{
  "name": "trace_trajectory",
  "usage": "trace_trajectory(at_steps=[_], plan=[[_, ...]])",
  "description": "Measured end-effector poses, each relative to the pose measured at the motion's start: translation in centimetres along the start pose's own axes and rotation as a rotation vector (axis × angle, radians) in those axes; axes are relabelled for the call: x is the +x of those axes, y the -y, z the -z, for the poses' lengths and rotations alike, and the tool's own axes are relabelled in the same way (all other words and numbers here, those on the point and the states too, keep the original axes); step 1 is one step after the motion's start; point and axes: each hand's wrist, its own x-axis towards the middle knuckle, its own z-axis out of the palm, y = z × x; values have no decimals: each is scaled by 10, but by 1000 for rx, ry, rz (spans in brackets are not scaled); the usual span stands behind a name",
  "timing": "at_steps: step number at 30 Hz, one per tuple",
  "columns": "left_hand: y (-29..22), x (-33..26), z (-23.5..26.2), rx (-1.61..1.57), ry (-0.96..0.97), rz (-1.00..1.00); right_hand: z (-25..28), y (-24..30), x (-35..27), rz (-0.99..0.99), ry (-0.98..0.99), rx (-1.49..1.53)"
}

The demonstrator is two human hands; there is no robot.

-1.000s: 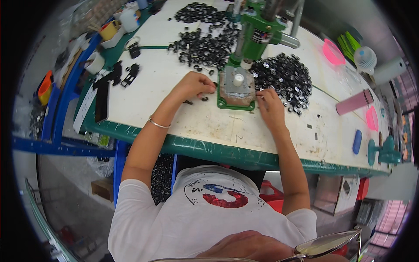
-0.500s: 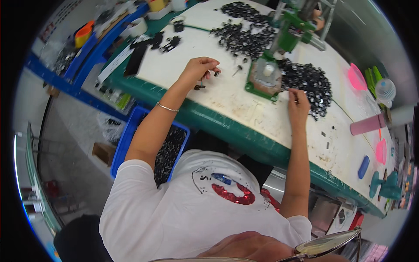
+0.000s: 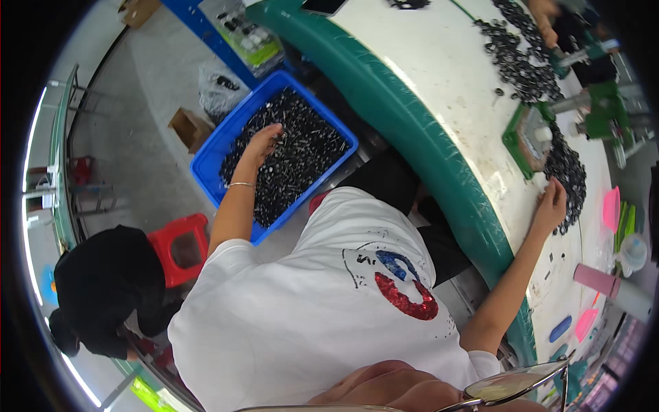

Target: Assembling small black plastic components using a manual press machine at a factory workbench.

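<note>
My left hand hovers over a blue plastic bin at the left, its fingers stretched out above the heap of small black parts with metal pins inside. No part shows clearly in that hand. On the white worktop at the right, my right hand rests at the near edge of a pile of small round black parts. Its fingertips are drawn together, and whatever they pinch is too small to make out. Just beyond stands a green hand press with a white round piece on its base.
Another pile of black parts lies farther along the worktop, near another person's hand. A pink bottle and a blue oblong item lie at the right. Behind the bin are a cardboard box and a red stool.
My left hand has gone from above the worktop, where it held a small black part, down to the blue bin. The view has swung left; my right hand stays beside the pile.
</note>
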Motion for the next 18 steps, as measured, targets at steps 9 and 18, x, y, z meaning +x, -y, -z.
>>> trace_trajectory(at_steps=[9, 18], plan=[[252, 45, 22, 515, -171, 368, -3, -1, 1, -45, 30, 34], [153, 49, -61, 1075, -198, -196, -5, 5, -1, -24, 42, -83]])
